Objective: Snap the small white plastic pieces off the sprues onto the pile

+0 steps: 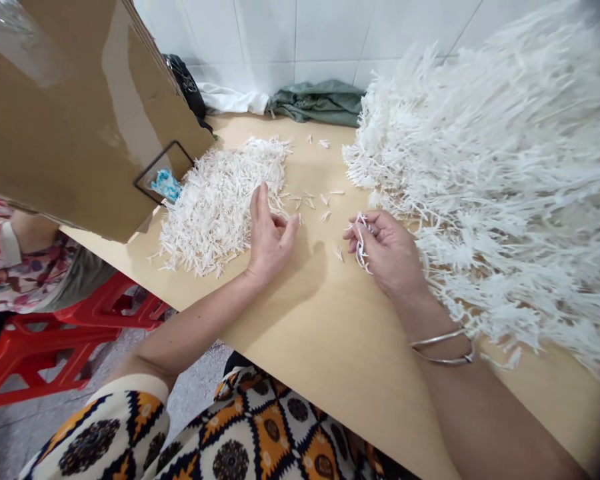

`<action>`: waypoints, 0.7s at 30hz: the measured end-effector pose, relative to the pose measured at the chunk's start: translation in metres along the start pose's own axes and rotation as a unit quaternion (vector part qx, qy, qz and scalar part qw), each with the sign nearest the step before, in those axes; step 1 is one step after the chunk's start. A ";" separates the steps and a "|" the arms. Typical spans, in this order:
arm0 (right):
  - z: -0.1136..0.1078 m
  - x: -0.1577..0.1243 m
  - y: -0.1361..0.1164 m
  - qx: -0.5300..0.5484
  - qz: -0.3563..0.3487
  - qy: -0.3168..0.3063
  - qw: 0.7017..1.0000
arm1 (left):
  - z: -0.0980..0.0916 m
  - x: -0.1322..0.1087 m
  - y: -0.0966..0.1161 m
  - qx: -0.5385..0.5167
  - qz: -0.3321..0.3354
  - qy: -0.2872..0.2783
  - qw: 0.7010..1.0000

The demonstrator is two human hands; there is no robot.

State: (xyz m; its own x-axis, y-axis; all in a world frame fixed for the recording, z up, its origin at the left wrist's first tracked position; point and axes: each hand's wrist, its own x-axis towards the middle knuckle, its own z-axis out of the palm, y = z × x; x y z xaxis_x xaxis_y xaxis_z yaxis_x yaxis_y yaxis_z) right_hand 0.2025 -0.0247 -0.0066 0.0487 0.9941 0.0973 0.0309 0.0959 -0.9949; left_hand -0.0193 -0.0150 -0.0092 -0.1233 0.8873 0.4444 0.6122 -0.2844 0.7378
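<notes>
R fingers (380, 219) pinching white strands (361, 251), L fingers (263, 202) half-open, empty, over tan tbl (300, 340) nr white tiled wall (327, 33).

The box (70, 100) runs past the left and far edges and hides part of the black thing (187, 87) and most of the other person (37, 277), also cut off at the left. The right heap (505, 200) leaves the view at the right, blurs there, and covers the green cloth's (320, 101) right end. The right hand (393, 253) partly hides its strands (362, 248) — too fine to count — and some left-hand (273, 243) fingers overlap, partly hiding one another.
</notes>
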 end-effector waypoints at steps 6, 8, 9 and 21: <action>0.001 -0.008 -0.001 0.055 0.036 0.013 0.998 | 0.000 -0.015 0.021 -0.001 0.152 -0.085 0.985; 0.001 -0.009 -0.007 0.081 0.034 0.026 0.996 | 0.004 -0.020 0.024 -0.005 0.280 -0.162 0.946; 0.001 -0.010 -0.012 0.089 0.030 0.028 0.995 | 0.006 -0.022 0.025 0.005 0.347 -0.204 0.915; -0.053 -0.045 -0.076 -0.093 0.024 -0.081 0.992 | 0.030 -0.009 0.034 0.106 0.399 -0.481 0.774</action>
State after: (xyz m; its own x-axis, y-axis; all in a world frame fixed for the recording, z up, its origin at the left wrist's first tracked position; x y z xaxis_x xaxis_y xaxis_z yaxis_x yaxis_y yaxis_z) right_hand 0.2505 -0.0799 0.0660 -0.1057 0.9940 0.0296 0.2177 0.0522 -0.9746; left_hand 0.0259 -0.0219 -0.0030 0.9356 0.3485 0.0571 0.3204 -0.9055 0.2781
